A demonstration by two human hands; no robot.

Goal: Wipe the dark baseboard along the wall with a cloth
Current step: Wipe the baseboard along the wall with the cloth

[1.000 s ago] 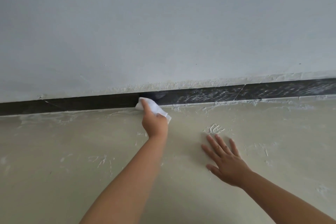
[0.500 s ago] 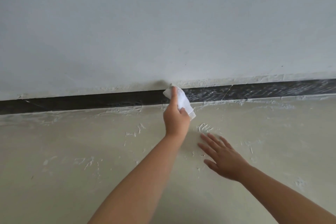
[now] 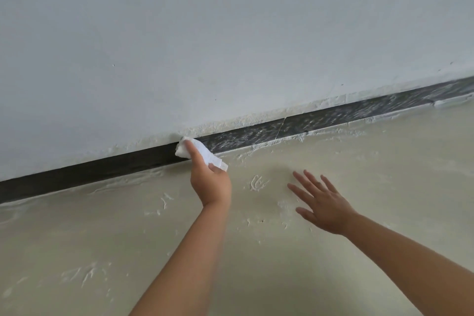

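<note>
The dark baseboard (image 3: 102, 170) runs along the foot of the pale wall, rising to the right in this tilted view. Left of my left hand it looks plain dark; to the right it is streaked with white dust (image 3: 333, 117). My left hand (image 3: 209, 179) holds a white cloth (image 3: 202, 152) and presses it with the forefinger against the baseboard. My right hand (image 3: 320, 202) is spread with straight fingers over the dusty floor, holding nothing; I cannot tell whether it touches the floor.
The cream floor (image 3: 128, 238) is covered in pale dust with finger marks and scrapes (image 3: 257, 182). A rough plaster edge (image 3: 256, 117) lines the wall just above the baseboard. The grey-white wall (image 3: 205, 33) fills the upper view.
My left hand has slid the cloth rightward along the baseboard, leaving darker board behind it. My right hand has shifted to the right across the floor. The view has tilted.
</note>
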